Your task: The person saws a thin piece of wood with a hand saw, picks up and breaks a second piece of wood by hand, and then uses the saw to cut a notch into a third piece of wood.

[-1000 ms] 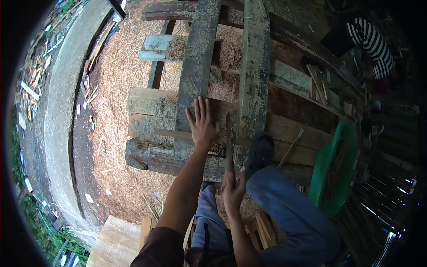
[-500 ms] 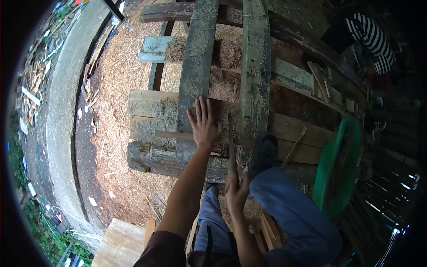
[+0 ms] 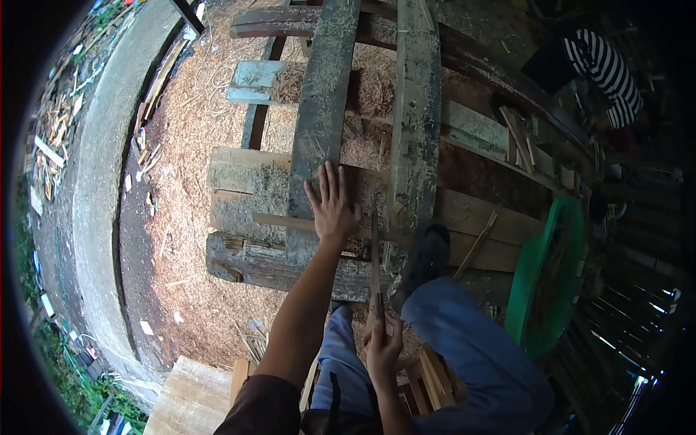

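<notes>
The thin wooden strip [image 3: 290,220] is lying crosswise on the stack of weathered planks [image 3: 239,181], its long axis running left to right, square to the saw blade [image 3: 375,254], which is pointing straight away from the person along the line of the two long grey boards [image 3: 319,116]. The left hand [image 3: 333,206] is resting flat and spread wide, fingers fanned forward, pressing down where the strip is crossing the left grey board; it is touching the wood just left of the blade. The right hand [image 3: 383,341] is sitting nearer the body, closed around the saw's handle, with the blade rising from it toward the strip and meeting it just right of the left hand. So the left hand is the nearer one to the strip, and the cut line is lying between that hand and the dark shoe [image 3: 424,254], which is planted on the near edge of the planks to the right of the blade. The planks are rough, grey and streaked, some pale and splintered at the ends, with sawdust and shavings [image 3: 196,130] piled thick on the ground around and caught on their tops. A green tub [image 3: 540,275] is standing at the right edge of the pile, and a person in a striped sleeve [image 3: 605,72] is working well apart at the far right corner.
</notes>
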A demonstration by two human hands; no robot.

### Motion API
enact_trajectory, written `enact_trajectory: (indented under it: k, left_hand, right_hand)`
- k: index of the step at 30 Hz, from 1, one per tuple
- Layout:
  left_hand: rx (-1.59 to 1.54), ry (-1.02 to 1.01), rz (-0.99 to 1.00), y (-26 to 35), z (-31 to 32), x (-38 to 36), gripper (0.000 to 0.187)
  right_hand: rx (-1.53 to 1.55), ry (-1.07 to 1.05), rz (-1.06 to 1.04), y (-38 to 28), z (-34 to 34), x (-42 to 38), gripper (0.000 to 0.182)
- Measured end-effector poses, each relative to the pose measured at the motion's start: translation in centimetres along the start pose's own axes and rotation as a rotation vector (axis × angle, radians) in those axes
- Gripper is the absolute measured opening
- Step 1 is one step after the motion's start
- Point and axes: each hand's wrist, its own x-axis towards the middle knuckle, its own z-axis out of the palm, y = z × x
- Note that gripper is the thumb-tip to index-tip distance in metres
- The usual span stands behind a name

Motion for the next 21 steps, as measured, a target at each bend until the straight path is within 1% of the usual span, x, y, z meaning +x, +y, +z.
enact_trajectory:
  k: [1,3,6,7,9,10,11,13,14,16,17,19,20,21]
  left_hand:
    - [0.027,-0.015,0.001,0.0,-0.1,0.0,0.105]
    - [0.000,-0.015,0.020,-0.1,-0.2,-0.1,0.106]
    - [-0.016,-0.020,0.025,-0.1,-0.2,-0.3,0.107]
    - [-0.001,-0.022,0.026,-0.1,-0.2,0.0,0.108]
    - [0.008,-0.013,0.017,-0.1,-0.1,0.2,0.107]
    - [0.022,-0.008,0.016,0.0,0.0,0.0,0.107]
    - [0.016,-0.009,0.019,0.1,-0.1,-0.1,0.107]
    - [-0.036,-0.036,0.026,0.0,-0.6,0.0,0.107]
    - [-0.035,-0.037,0.027,0.0,-0.6,0.0,0.107]
    - [-0.031,-0.018,0.027,0.0,-0.5,-0.1,0.106]
    - [-0.033,-0.021,0.029,0.1,-0.5,-0.3,0.106]
    - [-0.015,-0.031,0.017,0.1,-0.6,0.0,0.105]
    - [-0.015,-0.030,0.009,0.0,-0.5,0.2,0.105]
    - [-0.020,-0.012,0.012,0.0,-0.1,0.1,0.105]
  right_hand:
    - [0.001,0.000,-0.004,0.3,0.1,0.8,0.035]
    - [-0.179,0.014,-0.102,1.2,0.9,3.5,0.035]
    - [-0.115,-0.021,-0.104,-0.4,2.9,7.9,0.036]
    - [-0.111,-0.015,-0.104,-0.5,2.8,7.3,0.036]
    - [-0.120,0.000,-0.185,-0.7,1.1,3.9,0.036]
    - [-0.151,0.005,-0.030,-0.8,0.1,1.8,0.035]
    - [-0.155,0.011,-0.031,-0.8,-0.2,1.4,0.035]
    - [-0.087,0.026,0.050,-1.5,-0.1,1.5,0.035]
    - [-0.086,0.026,0.052,-1.6,0.4,2.6,0.035]
    - [-0.109,-0.005,-0.060,-2.2,2.0,6.4,0.035]
    - [-0.111,-0.002,-0.058,-1.2,1.9,6.6,0.035]
    - [-0.323,0.057,-0.514,0.4,2.2,6.7,0.034]
    - [-0.324,0.050,-0.517,0.8,1.5,4.8,0.034]
    - [-0.197,0.019,-0.276,1.2,0.2,1.5,0.034]
